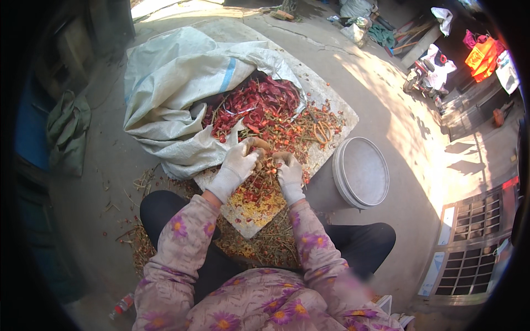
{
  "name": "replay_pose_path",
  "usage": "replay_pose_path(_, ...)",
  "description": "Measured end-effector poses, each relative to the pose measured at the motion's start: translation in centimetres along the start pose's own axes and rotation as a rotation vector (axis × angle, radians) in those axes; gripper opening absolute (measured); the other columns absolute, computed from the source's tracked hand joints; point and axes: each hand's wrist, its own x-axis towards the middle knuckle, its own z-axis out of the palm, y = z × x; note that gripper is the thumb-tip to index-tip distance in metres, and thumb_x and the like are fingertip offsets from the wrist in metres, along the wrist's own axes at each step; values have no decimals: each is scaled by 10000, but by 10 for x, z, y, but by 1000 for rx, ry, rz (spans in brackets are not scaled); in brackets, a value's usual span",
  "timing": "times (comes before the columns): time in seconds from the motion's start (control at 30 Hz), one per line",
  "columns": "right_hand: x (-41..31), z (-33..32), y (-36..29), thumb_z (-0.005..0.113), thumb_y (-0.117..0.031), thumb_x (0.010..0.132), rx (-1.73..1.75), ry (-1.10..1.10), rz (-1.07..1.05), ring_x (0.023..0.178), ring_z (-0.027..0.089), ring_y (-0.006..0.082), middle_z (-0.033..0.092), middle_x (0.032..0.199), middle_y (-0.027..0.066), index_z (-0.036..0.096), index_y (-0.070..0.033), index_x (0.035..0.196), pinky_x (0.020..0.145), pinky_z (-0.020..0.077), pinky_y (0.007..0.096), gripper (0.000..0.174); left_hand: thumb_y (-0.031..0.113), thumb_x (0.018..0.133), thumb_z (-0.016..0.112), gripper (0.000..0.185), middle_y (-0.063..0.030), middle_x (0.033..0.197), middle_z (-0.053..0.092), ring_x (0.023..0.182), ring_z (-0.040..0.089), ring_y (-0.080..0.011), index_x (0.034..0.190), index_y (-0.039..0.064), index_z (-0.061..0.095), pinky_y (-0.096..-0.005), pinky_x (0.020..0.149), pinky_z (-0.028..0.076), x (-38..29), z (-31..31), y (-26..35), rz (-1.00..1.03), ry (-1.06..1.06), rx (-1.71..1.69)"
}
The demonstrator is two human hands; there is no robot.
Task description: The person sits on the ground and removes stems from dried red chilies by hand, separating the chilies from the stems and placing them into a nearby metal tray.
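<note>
Both hands wear pale work gloves with brownish fingers. My left hand is bent with its fingertips together over the chili pile; whether it pinches something is too small to tell. My right hand has curled fingers beside small red chili pieces; its grip is unclear. Beyond them, dried red chilies spill from the mouth of a white woven sack with a blue stripe. Scissors with orange handles lie on the stems and chili bits to the right. Yellow seeds cover the near corner of the board.
A lidded grey bucket stands right of the board. Stems and chili scraps litter the ground at left. A green cloth lies farther left, a plastic bottle at lower left. A parked two-wheeler stands at upper right.
</note>
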Motion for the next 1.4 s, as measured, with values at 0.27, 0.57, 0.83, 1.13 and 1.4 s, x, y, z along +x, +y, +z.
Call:
replay_pose_path(0.27,-6,-3,-7,548,-246,1026,686,185,346,977,638,204,675,1058,56,626,-65,1101,839,537,404,210,141,1010,532,184,10,890,637,654,578,-45,1168,80,606,-200,531,487,-2,-5,5,-55,53,5)
replay_pose_path(0.57,-4,-31,6,418,-402,1054,1118,-218,463,983,650,225,688,1168,75,625,-95,1228,777,551,423,409,148,1019,538,177,-4,886,634,663,575,-57,1155,69,619,-201,529,492,2,-11,10,-44,99,-14)
replay_pose_path(0.83,-16,-23,-13,421,-401,1045,1265,-70,334,1114,620,288,666,1206,117,589,-58,1268,1006,487,482,442,136,999,586,123,29,793,596,605,538,-43,1095,72,630,-193,508,462,2,-6,5,25,41,121)
replay_pose_path(1.13,-35,-52,-39,534,-391,1007,1386,-176,217,1065,616,290,661,1173,131,576,-18,1263,994,487,495,454,249,993,614,203,57,721,568,511,533,-34,1103,79,628,-197,407,423,5,-11,2,-20,93,35)
replay_pose_path(1.4,-73,-136,-24,643,-370,958,102,-369,6,887,655,160,703,979,93,680,37,1065,807,522,301,422,304,1002,618,259,46,729,552,528,513,-31,1094,63,621,-181,432,418,-2,-15,13,15,176,-4)
